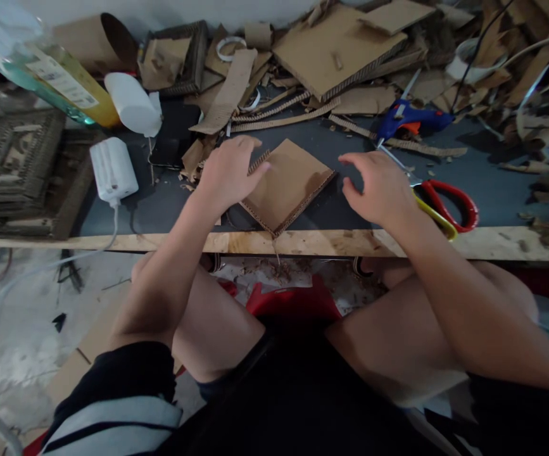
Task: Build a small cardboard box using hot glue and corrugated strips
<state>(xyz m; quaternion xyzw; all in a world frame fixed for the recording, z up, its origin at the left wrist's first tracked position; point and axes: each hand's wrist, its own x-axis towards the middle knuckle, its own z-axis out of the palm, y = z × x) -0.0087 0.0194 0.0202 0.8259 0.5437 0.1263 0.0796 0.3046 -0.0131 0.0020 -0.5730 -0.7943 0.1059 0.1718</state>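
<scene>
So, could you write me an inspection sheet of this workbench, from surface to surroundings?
Surface: dark grey tabletop with pale wooden front edge.
Work things: flat, square brown cardboard piece, one corner toward the person; metal scissors with red and yellow handles on the right.
Clutter: brown cardboard scraps heaped behind.
Hands: left hand at the piece's left side, contact unclear; right hand open, apart from it.
Cables: thin black cable near blue glue gun; white cable hanging over the edge.
Surroundings: red plastic seat, littered floor.

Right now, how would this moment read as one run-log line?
left hand: over left edge of cardboard square, contact unclear | right hand: empty, apart from square | scissors: beside right hand
</scene>
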